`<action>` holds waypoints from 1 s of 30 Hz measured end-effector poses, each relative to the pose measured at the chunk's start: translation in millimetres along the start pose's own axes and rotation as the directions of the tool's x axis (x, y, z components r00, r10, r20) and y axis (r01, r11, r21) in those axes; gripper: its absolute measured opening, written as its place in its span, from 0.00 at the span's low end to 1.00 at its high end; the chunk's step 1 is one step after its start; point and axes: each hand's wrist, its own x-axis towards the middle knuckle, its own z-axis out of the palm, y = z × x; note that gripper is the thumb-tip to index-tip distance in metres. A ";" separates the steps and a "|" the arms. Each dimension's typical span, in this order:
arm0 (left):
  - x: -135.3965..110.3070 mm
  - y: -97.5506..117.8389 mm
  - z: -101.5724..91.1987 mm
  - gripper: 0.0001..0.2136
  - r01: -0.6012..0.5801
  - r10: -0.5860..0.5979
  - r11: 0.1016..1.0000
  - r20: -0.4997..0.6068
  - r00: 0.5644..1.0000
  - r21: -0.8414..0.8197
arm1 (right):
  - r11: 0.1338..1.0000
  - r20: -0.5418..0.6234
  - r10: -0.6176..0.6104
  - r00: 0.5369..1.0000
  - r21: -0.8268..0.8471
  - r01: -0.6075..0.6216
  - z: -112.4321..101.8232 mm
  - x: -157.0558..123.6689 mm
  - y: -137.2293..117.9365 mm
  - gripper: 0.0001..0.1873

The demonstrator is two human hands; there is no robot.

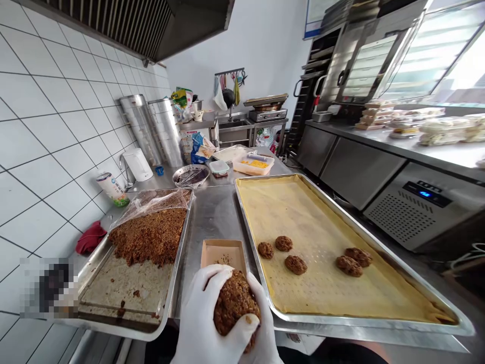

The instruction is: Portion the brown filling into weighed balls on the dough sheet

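Observation:
A lump of brown, coarse-textured dough (235, 302) is cupped between both gloved hands, low in the middle of the view. My left hand (200, 308), in a white glove, wraps it from the left. My right hand (266, 316), gloved too, closes around its right side and is partly hidden. Just beyond the hands lies a small brown paper box (223, 247) with crumbs inside. On the right, a large baking tray (295, 202) lined with a yellowish sheet carries several brown dough pieces (296, 264). Left of me, a metal tray (132, 288) holds a crumbly brown mass (151, 235).
Plastic film (155, 202) partly covers the crumbly mass. Farther back stand a film-covered bowl (191, 175), a lidded container (219, 168) and a tub with yellow contents (253, 164). A red cloth (91, 237) lies by the tiled wall. Packed boxes (447, 130) line the right counter.

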 end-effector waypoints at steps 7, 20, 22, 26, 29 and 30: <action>-4.6 -0.2 9.9 0.11 -0.033 0.041 0.999 -0.205 0.978 0.040 | 0.995 -0.083 0.084 0.993 0.057 -0.079 10.4 -5.8 3.1 0.22; 18.9 0.8 -21.4 0.32 0.071 -0.068 0.997 0.065 0.996 -0.042 | 0.996 0.041 0.003 0.999 0.084 -0.007 4.3 11.4 -28.9 0.26; 16.3 3.3 -10.0 0.29 0.205 -0.207 0.971 -0.001 0.978 -0.126 | 0.996 -0.002 0.012 1.000 0.093 -0.011 2.0 12.3 -26.3 0.25; 17.6 12.7 13.7 0.29 0.250 -0.257 0.965 -0.090 0.962 -0.083 | 0.996 -0.091 -0.034 0.995 0.079 0.041 2.7 8.5 -19.4 0.22; 16.8 15.8 26.9 0.17 0.104 -0.114 0.993 -0.290 0.950 -0.049 | 0.998 -0.149 -0.061 0.987 0.015 0.064 9.1 3.4 -17.9 0.17; 16.0 14.7 30.0 0.14 0.053 -0.061 0.998 -0.359 0.931 -0.033 | 0.997 -0.151 -0.074 0.986 -0.019 0.072 12.3 2.3 -17.8 0.16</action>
